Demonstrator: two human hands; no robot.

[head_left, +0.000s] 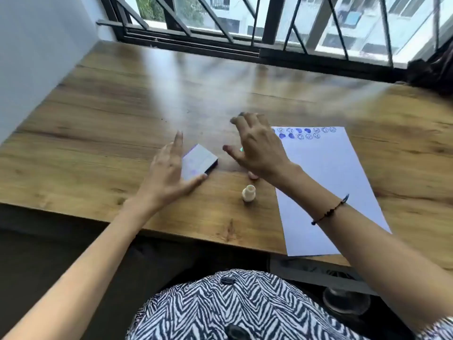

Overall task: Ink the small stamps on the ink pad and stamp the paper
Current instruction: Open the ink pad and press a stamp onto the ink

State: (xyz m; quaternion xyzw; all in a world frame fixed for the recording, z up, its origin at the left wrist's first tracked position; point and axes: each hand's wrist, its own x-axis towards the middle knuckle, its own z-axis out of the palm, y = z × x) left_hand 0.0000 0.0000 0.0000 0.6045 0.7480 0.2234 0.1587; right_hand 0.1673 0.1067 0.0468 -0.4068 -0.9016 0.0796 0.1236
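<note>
Head view. Zebra-striped black-and-white clothing (245, 305) fills the bottom centre of the frame, with both bare forearms reaching up from it over the brown wood-grain desk (98, 114). At centre frame the left hand (169, 175) has its fingers (178, 141) spread wide, thumb tip touching the near corner of the closed rectangular ink pad with its pale lid (199, 161); it grips nothing. Just right of it, the right hand (257, 148) hovers with fingers (235, 120) splayed and slightly curled; a green glint shows beneath the palm, too blurred to identify. One small cream knob-shaped stamp (249, 192) stands upright below centre, untouched. A second pale object peeks from under the right wrist. At right lies the white paper sheet (331, 180), with two short rows of blue stamp impressions (308, 133) at its top edge.

Risks, as judged: the right wrist could topple the stamps; the unheld sheet could shift and smear; the lid must come off before inking.
</note>
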